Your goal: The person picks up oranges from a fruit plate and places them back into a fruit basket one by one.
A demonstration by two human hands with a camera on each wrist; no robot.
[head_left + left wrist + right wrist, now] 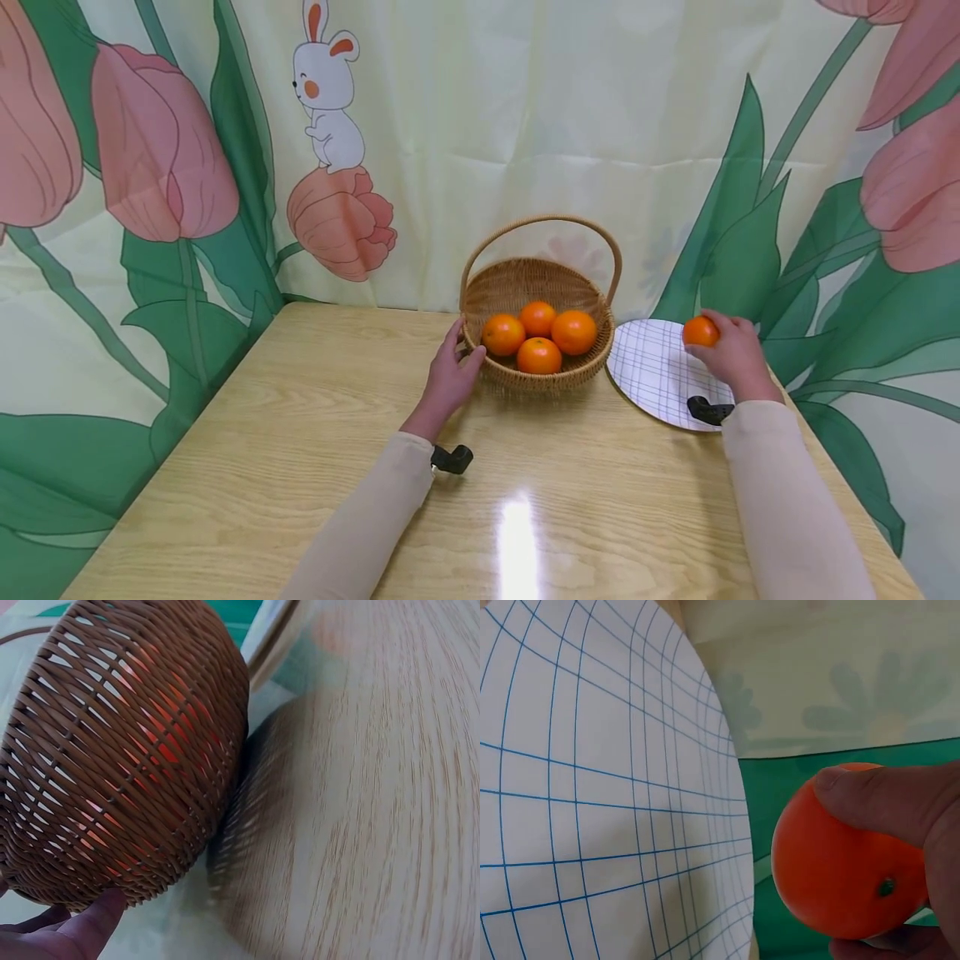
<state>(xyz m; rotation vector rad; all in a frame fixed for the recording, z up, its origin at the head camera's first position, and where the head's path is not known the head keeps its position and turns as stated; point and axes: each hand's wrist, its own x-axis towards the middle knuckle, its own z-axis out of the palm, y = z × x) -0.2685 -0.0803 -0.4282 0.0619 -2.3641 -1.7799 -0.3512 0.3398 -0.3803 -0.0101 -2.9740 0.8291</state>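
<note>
A brown wicker basket [528, 279] with a tall arched handle stands on the table, and several oranges [538, 356] lie inside it. My left hand [453, 371] holds the basket's left side at the rim. In the left wrist view its thumb [97, 919] presses against the weave [112, 750]. Off to the right, my right hand [738, 354] pinches one orange [832, 855] between thumb and fingers. That orange is over the far part of a round white board [648, 367] with blue grid lines, and its green stem end shows in the right wrist view.
The wooden table [300, 475] carries the basket near its back edge and the round board at the back right, close beside the basket. A curtain [465, 100] printed with tulips and a rabbit hangs behind. Both wrists wear small black cameras [452, 459].
</note>
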